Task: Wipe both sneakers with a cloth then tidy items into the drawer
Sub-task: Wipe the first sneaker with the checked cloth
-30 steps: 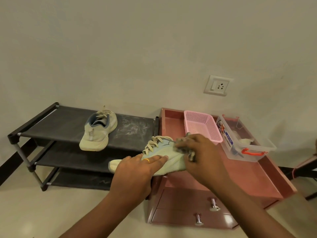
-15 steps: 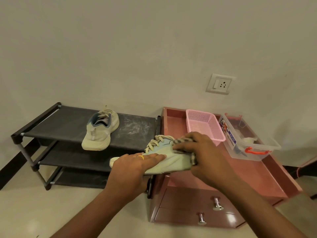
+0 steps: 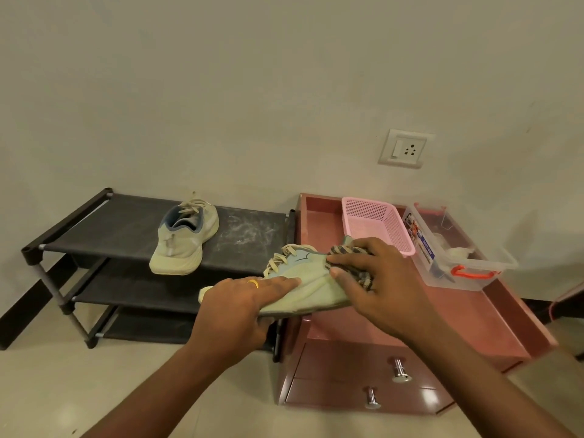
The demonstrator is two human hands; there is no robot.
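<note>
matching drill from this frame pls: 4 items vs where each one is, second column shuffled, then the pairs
Items:
1. held sneaker
2. second sneaker
3. striped cloth
4. pink basket

Places:
A. on the top shelf of the black shoe rack
B. on the pink cabinet top, against the clear storage box
C. under the right hand, pressed on a shoe's heel area
D. gripped at the toe end by the left hand, above the cabinet's left edge

Pairs: 1-D, 2-A, 3-C, 4-B
</note>
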